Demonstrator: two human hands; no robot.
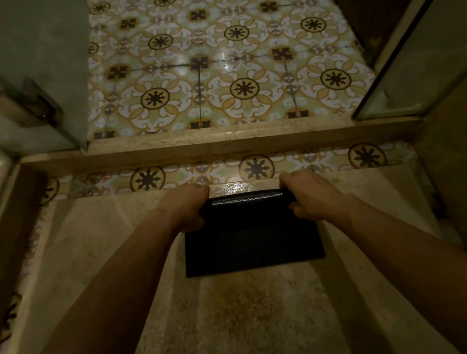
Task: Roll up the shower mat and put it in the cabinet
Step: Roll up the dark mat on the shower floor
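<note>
A black textured shower mat (252, 241) lies on the beige stone shower floor in the middle of the head view. Its far edge is curled over into a short roll. My left hand (188, 208) grips the left end of that roll, fingers folded around it. My right hand (308, 194) grips the right end the same way. The near part of the mat still lies flat on the floor. No cabinet is in view.
A raised stone threshold (222, 144) crosses just beyond the mat, with patterned floor tiles (222, 61) past it. A glass panel with a metal hinge (23, 104) stands at the left. Another glass panel (422, 53) stands at the right.
</note>
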